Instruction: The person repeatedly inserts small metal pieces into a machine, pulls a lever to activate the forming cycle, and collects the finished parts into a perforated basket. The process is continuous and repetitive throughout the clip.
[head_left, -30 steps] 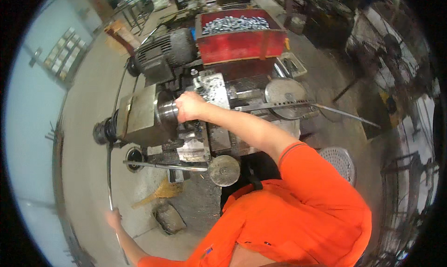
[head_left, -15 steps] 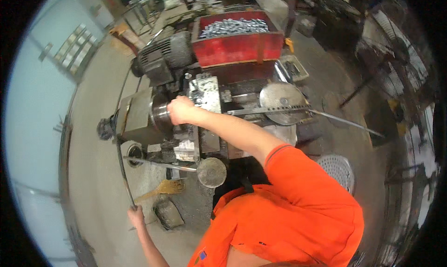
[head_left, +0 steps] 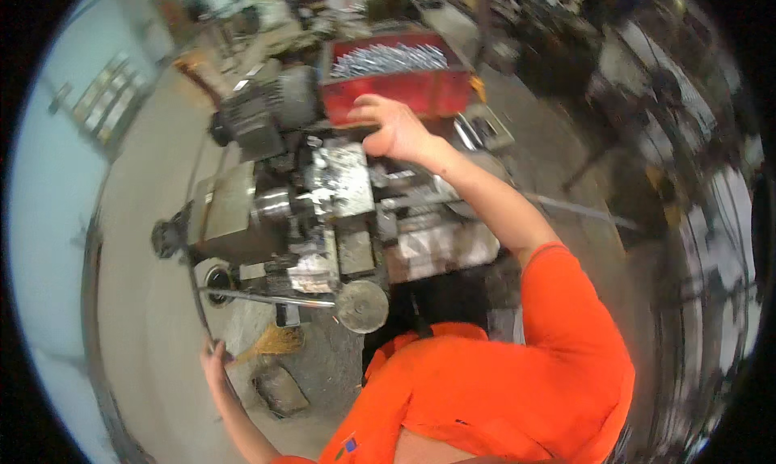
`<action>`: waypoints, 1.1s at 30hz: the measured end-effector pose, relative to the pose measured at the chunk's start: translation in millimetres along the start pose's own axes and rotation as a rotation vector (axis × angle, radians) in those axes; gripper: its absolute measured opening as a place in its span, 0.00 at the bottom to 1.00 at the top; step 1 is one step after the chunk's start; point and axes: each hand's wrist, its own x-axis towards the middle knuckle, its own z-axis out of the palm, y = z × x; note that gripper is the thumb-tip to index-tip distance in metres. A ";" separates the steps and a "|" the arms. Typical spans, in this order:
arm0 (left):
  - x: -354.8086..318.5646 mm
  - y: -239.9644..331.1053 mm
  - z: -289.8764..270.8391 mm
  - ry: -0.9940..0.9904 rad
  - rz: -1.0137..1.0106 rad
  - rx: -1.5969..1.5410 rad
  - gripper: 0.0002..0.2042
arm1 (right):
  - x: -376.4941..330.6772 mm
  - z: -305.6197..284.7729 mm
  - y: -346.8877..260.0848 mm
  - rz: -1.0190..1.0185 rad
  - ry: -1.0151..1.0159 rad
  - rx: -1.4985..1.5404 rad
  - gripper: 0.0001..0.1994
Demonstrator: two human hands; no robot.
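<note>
My left hand (head_left: 215, 364) is closed around the lower end of a long dark lever (head_left: 196, 298) at the lathe's left side. My right hand (head_left: 394, 130) is up over the machine with fingers apart, slightly blurred, and nothing shows in it. Below and left of it is the metal block of the tool slide (head_left: 349, 181). The shiny round chuck (head_left: 275, 208) projects from the boxy headstock (head_left: 226, 201), with no hand on it. Behind my right hand stands a red bin (head_left: 388, 92) heaped with small silvery metal parts (head_left: 392, 60).
A round disc handle (head_left: 361, 306) with a rod sits at the lathe's front. A motor (head_left: 291, 96) stands behind the headstock. On the floor lie a straw brush (head_left: 279, 340) and a shallow pan (head_left: 279, 387). A long bar (head_left: 586, 209) sticks out to the right.
My right hand has left the chuck and moved right and away from me toward the red bin, its fingers opening. My left hand stays on the lever, and the view has shifted slightly.
</note>
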 end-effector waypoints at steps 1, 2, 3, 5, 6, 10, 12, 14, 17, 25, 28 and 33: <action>-3.4 -0.1 -1.9 0.020 0.004 -0.050 0.15 | -34.2 -9.0 -2.6 0.018 -0.005 0.019 0.23; -3.6 -1.4 -10.3 -0.032 -0.022 -0.019 0.16 | -72.3 -15.4 3.7 0.088 0.000 0.008 0.22; -2.4 -3.2 -19.3 -0.088 -0.053 0.017 0.17 | -114.3 -22.9 8.5 0.164 0.000 -0.003 0.22; -9.3 -9.3 -28.1 -0.048 -0.173 -0.051 0.18 | -200.4 -50.7 26.4 0.387 -0.007 -0.089 0.21; -19.4 -26.4 -49.1 -0.132 -0.202 -0.121 0.19 | -242.1 -63.6 37.2 0.524 0.028 -0.057 0.20; 23.2 -40.5 -47.8 -0.212 -0.299 -0.133 0.21 | -433.1 -138.0 30.9 1.257 -0.025 -0.355 0.15; 28.3 -29.9 -34.2 -0.172 -0.292 -0.089 0.21 | -534.3 -139.9 21.6 1.406 -0.073 -0.522 0.14; 23.4 -24.9 -26.5 -0.221 -0.257 -0.118 0.21 | -585.0 -123.0 19.4 1.347 -0.235 -0.689 0.12; 36.9 -26.0 -29.4 -0.173 -0.367 -0.068 0.17 | -608.0 -80.9 23.6 1.601 -0.349 -0.610 0.15; 9.8 -31.1 -27.4 -0.068 -0.261 -0.198 0.16 | -598.3 -26.8 49.3 1.480 -0.558 -0.656 0.14; 21.0 -51.0 -56.0 0.053 -0.349 -0.182 0.21 | -617.6 -18.6 59.7 1.424 -0.642 -0.609 0.14; -19.7 5.2 -3.6 -0.078 -0.138 -0.128 0.21 | -608.2 -25.7 48.6 1.607 -0.571 -0.652 0.21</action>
